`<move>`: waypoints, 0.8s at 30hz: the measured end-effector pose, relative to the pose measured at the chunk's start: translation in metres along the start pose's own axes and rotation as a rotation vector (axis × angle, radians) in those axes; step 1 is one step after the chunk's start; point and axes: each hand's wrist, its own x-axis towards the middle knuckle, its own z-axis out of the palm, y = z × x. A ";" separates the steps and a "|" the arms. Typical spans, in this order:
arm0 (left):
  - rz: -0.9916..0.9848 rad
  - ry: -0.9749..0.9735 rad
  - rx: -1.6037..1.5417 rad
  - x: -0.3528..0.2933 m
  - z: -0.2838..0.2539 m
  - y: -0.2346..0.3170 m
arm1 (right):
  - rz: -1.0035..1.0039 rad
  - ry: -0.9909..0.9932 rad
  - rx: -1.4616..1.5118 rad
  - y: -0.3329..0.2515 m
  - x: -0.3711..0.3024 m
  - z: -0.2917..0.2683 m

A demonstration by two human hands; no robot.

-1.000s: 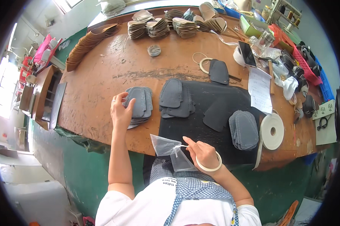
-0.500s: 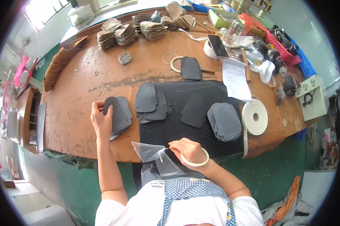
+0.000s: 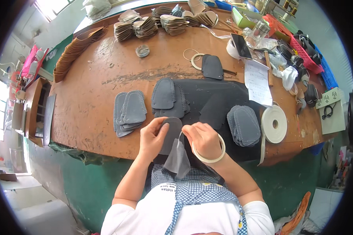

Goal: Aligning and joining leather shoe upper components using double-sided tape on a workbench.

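Observation:
My left hand grips a dark grey, round-ended flat piece between thumb and fingers, above the table's front edge. Close beside it, my right hand pinches a thin white strip with a translucent sheet hanging from it. The sheet overlaps the lower part of the grey piece; whether they touch I cannot tell. A cream tape roll circles my right wrist. Grey pieces with notched edges lie in a left stack, a middle stack and a right stack.
Under the nearer stacks spreads a black sheet. A white tape roll lies at the right, near a paper, phone and hammer. Stacked brown pieces line the back; a pink basket stands far right.
My left hand has lifted a grey piece off the left stack and brought it right, in front of me. My right hand has moved up slightly, and the translucent sheet now hangs beside that piece.

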 end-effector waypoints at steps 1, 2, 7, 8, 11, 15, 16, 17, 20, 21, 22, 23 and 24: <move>-0.015 -0.035 0.039 -0.003 0.004 0.001 | 0.004 -0.001 -0.008 0.003 0.004 0.000; 0.003 -0.036 0.088 -0.005 0.011 0.002 | -0.018 0.052 -0.038 0.004 0.009 0.000; 0.058 -0.018 0.146 -0.014 0.029 0.000 | -0.045 0.053 -0.231 0.013 0.002 0.023; 0.036 -0.021 0.129 -0.013 0.029 -0.006 | -0.021 0.009 -0.216 0.012 -0.005 0.026; -0.047 0.023 -0.096 -0.013 0.025 -0.033 | -0.070 0.079 -0.180 0.004 -0.014 0.033; -0.030 0.068 -0.130 -0.016 0.027 -0.040 | -0.043 0.086 -0.069 0.002 -0.031 0.035; -0.046 0.029 -0.096 -0.016 0.028 -0.035 | -0.022 0.093 -0.038 0.005 -0.033 0.035; -0.061 -0.008 -0.062 -0.015 0.030 -0.029 | -0.018 0.091 -0.041 0.007 -0.034 0.034; -0.109 -0.049 -0.032 -0.009 0.028 -0.019 | -0.044 0.123 -0.040 0.007 -0.030 0.033; -0.120 -0.080 -0.008 -0.008 0.025 -0.019 | -0.051 0.125 -0.029 0.006 -0.030 0.032; -0.124 -0.041 -0.037 -0.007 0.025 -0.020 | -0.101 0.106 -0.006 0.005 -0.031 0.029; -0.123 -0.028 -0.029 -0.004 0.021 -0.023 | -0.152 0.089 0.017 0.003 -0.033 0.029; -0.084 0.035 -0.033 -0.001 0.017 -0.024 | -0.141 0.087 0.060 0.000 -0.035 0.029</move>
